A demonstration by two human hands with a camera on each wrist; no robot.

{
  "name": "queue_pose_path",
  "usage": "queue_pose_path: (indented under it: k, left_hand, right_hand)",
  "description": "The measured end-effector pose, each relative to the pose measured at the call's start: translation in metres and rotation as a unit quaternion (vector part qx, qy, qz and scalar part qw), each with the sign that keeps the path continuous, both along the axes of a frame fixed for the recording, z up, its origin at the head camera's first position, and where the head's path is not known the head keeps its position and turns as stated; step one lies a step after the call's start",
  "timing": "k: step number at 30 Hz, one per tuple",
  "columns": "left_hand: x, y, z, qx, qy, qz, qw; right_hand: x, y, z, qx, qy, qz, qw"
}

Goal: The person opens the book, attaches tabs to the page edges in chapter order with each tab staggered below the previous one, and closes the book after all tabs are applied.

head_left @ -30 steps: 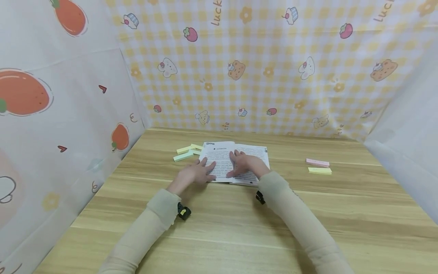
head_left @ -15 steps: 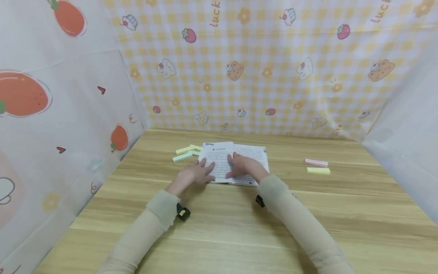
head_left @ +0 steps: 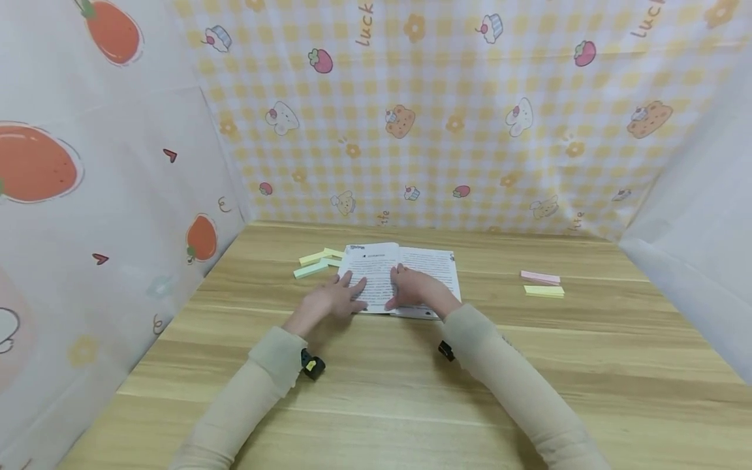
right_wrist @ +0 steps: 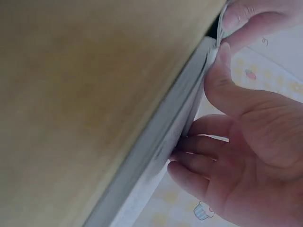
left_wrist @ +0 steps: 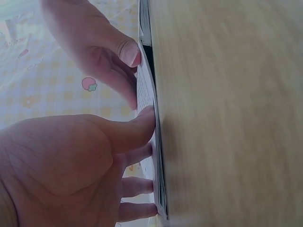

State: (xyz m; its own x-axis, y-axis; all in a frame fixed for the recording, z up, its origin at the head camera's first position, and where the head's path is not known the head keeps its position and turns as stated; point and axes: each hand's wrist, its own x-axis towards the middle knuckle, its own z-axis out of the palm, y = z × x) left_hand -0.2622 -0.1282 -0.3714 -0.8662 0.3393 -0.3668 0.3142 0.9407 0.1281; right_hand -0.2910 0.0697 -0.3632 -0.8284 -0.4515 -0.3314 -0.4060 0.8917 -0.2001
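Note:
An open book (head_left: 431, 261) lies on the wooden table, its printed pages facing up. My left hand (head_left: 330, 301) rests on the left page, its fingers spread near the lower left corner. In the left wrist view, the thumb and fingertips of that left hand (left_wrist: 61, 156) press along the page near its edge. The right hand (head_left: 420, 288) is at the book's middle fold, its fingers bent slightly and touching the paper. From the right wrist view, this right hand (right_wrist: 265, 137) has its thumb at the fold and its other fingertips on the right page.
Yellow paper strips (head_left: 313, 258) and green strips (head_left: 311, 269) lie left of the book, partly under or against its edge. Off to the right are a pink strip stack (head_left: 540, 278) and a yellow one (head_left: 543, 291). Patterned cloth (head_left: 446, 156) hangs behind the table.
The right hand's fingers have drawn in from a wider spread and slid slightly down along the fold. My left hand stays in place on the left page. The view shifts slightly.

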Motion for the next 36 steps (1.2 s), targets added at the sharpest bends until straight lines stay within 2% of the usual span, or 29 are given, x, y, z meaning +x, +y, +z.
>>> queue_pose_path:
  k: [9,18,29,36]
  left_hand:
    - [0.002,-0.001,0.001,0.012,-0.005,0.006,0.9999]
    - [0.002,0.000,0.000,0.007,0.002,0.002,1.0000]
    - [0.003,-0.001,0.001,0.009,0.006,0.004,0.9999]
    - [0.002,-0.001,0.001,0.007,0.006,0.004,1.0000]
  right_hand:
    - [0.004,-0.003,-0.003,-0.002,0.037,0.005,0.999]
    - [0.009,0.003,0.005,-0.006,0.022,0.017,1.000]
    - [0.003,0.008,0.002,0.001,0.010,0.031,0.999]
    - [0.004,0.011,0.006,-0.028,0.005,0.040,0.999]
